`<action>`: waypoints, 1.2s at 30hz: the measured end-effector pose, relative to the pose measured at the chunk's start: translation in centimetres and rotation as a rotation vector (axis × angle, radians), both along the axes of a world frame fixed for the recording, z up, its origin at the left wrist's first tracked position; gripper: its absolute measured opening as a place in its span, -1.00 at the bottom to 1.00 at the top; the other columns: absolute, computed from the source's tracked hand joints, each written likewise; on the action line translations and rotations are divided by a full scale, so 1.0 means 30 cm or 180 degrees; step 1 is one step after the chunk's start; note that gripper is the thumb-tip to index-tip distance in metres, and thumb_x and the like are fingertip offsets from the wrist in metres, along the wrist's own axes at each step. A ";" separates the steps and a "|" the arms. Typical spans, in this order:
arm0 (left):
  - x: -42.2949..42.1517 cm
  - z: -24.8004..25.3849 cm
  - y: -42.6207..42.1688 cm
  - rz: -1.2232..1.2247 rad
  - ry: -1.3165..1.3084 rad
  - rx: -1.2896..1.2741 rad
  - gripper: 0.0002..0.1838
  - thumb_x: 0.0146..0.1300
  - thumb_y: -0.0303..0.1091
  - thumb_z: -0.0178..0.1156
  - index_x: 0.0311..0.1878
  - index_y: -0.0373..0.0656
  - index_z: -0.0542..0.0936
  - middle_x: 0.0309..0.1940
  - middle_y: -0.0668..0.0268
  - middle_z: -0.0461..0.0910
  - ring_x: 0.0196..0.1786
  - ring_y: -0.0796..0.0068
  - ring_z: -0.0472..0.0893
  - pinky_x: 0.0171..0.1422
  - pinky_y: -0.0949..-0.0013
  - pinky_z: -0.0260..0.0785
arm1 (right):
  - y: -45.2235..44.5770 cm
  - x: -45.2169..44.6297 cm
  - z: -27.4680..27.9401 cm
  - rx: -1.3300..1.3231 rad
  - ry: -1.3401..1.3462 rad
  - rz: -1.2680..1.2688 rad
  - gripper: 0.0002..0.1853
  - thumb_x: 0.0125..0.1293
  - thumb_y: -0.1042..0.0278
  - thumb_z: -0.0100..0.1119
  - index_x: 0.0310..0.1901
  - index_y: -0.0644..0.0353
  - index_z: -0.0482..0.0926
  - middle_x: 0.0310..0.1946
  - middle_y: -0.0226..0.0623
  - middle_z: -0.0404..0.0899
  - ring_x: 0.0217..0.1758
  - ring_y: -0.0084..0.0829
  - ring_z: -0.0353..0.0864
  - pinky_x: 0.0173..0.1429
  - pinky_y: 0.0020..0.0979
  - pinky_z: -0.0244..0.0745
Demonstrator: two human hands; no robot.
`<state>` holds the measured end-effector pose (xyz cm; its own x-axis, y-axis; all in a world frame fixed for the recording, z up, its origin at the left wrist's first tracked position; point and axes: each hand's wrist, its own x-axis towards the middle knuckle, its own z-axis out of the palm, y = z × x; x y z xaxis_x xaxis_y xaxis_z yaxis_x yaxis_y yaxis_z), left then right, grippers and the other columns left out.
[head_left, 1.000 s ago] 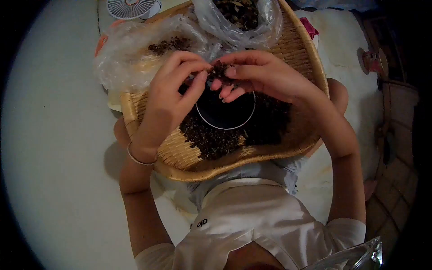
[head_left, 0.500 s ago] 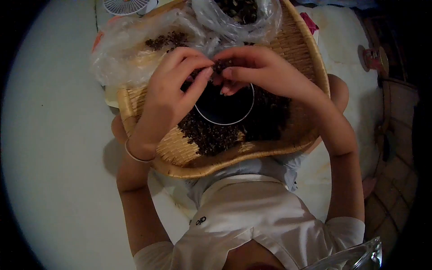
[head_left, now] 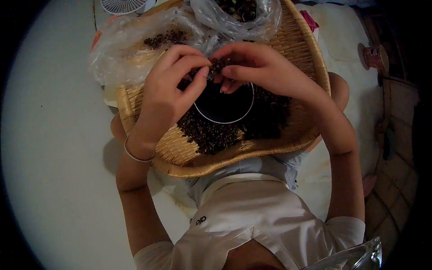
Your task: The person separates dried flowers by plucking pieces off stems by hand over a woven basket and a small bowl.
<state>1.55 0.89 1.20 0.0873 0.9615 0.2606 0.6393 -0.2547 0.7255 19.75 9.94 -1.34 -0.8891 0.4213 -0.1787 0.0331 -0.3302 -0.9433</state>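
Observation:
Above a dark bowl with a white rim [head_left: 229, 122], my left hand [head_left: 173, 76] and my right hand [head_left: 252, 65] meet fingertip to fingertip. Between them is a clump of small dark dried bits [head_left: 217, 67], pinched by the fingers of both hands. My right hand's lower fingers curl under the clump, partly hidden. A heap of similar dark crumbly bits [head_left: 216, 137] surrounds the bowl's near side on a woven wicker tray [head_left: 180, 150]. The bowl's inside is too dark to make out.
Beyond my hands lies a crumpled clear plastic bag [head_left: 121, 58] with dark bits on it. An open plastic bag [head_left: 265, 27] holds dark pieces at the tray's far end. A white fan [head_left: 122, 4] stands far left, a small tub [head_left: 375, 57] far right.
My left hand has shifted slightly to the left and up, and more of the dark clump shows between the fingertips. My right hand has barely moved.

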 end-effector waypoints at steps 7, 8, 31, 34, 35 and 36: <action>-0.009 0.004 -0.002 0.0133 -0.0102 0.0028 -0.87 0.07 -0.53 0.18 -0.27 -0.20 0.53 -0.26 0.29 0.47 -0.27 0.45 0.50 -0.26 0.49 0.37 | 0.006 -0.001 -0.004 0.0043 0.0039 -0.0066 -0.74 0.28 0.44 0.02 -0.03 0.26 0.32 -0.32 -0.22 0.55 -0.33 -0.47 0.60 -0.21 -0.49 0.57; -0.005 0.006 -0.002 0.0128 -0.0106 0.0026 -0.87 0.07 -0.53 0.18 -0.27 -0.20 0.53 -0.26 0.29 0.47 -0.27 0.45 0.50 -0.26 0.49 0.37 | 0.006 -0.001 -0.005 0.0041 0.0035 -0.0071 -0.74 0.28 0.44 0.02 -0.03 0.26 0.32 -0.32 -0.22 0.55 -0.33 -0.47 0.60 -0.21 -0.49 0.57; 0.009 -0.010 -0.006 -0.0005 -0.0005 0.0223 -0.85 -0.01 -0.53 0.25 -0.33 -0.20 0.52 -0.29 0.27 0.45 -0.27 0.36 0.50 -0.25 0.41 0.37 | 0.000 0.000 0.008 0.0727 -0.0327 0.0156 -0.75 0.26 0.47 0.03 -0.03 0.29 0.37 -0.24 -0.34 0.51 -0.28 -0.60 0.55 -0.15 -0.56 0.50; 0.022 0.008 -0.002 -0.0023 0.0058 0.0229 -0.85 -0.01 -0.54 0.25 -0.32 -0.20 0.53 -0.29 0.27 0.45 -0.28 0.36 0.50 -0.24 0.41 0.37 | -0.004 0.000 0.012 0.0777 -0.0341 0.0141 -0.75 0.26 0.47 0.03 -0.04 0.29 0.37 -0.24 -0.35 0.51 -0.28 -0.60 0.55 -0.15 -0.56 0.50; 0.024 0.006 -0.002 -0.0018 0.0064 0.0223 -0.85 -0.01 -0.54 0.25 -0.32 -0.20 0.53 -0.29 0.27 0.45 -0.28 0.36 0.50 -0.24 0.41 0.37 | -0.006 0.000 0.007 0.0772 -0.0335 0.0145 -0.75 0.26 0.47 0.03 -0.04 0.29 0.37 -0.24 -0.35 0.51 -0.28 -0.60 0.55 -0.15 -0.56 0.50; 0.022 0.001 -0.001 -0.0077 0.0145 0.0287 -0.84 -0.01 -0.54 0.25 -0.31 -0.20 0.54 -0.29 0.26 0.45 -0.28 0.35 0.50 -0.24 0.41 0.37 | -0.009 -0.003 0.000 0.0968 -0.0232 0.0081 -0.76 0.24 0.43 0.06 -0.07 0.29 0.38 -0.32 -0.30 0.55 -0.33 -0.56 0.59 -0.20 -0.54 0.52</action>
